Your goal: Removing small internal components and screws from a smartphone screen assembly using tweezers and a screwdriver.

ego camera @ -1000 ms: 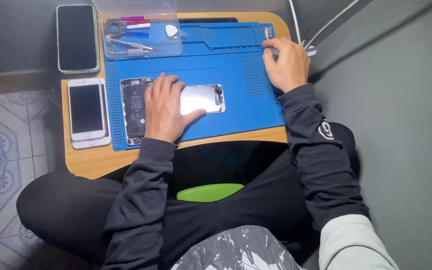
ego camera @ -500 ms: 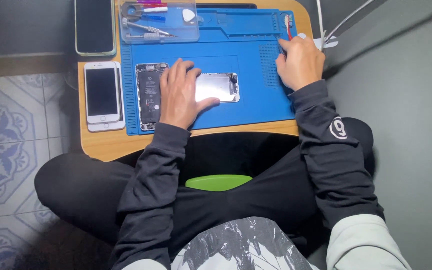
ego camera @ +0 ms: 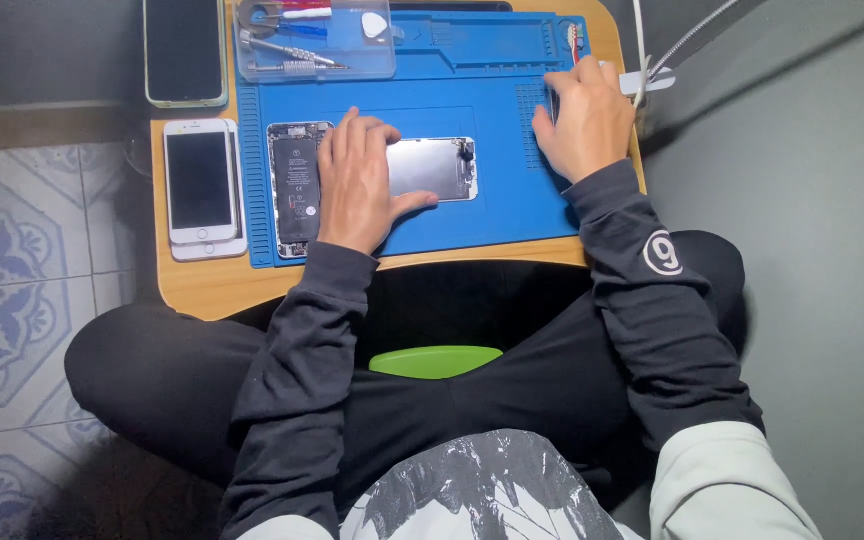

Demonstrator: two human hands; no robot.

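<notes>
The left hand (ego camera: 357, 185) lies flat, fingers spread, on the opened phone body with black battery (ego camera: 297, 188) and its silver screen panel (ego camera: 432, 168), gripping nothing. The right hand (ego camera: 584, 118) reaches a red-tipped tool (ego camera: 573, 40); whether its grip has closed, I cannot tell. Too much pressure under the left palm could strain the joining cables.

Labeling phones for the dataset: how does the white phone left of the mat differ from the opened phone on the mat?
The white phone is closed, dark screen up; the opened phone shows its battery and boards. The white phone lies on the wooden table atop another white item; the opened phone lies on the blue mat. The left hand touches the opened phone; the white phone is untouched. Both lie flat, lengthwise.
</notes>
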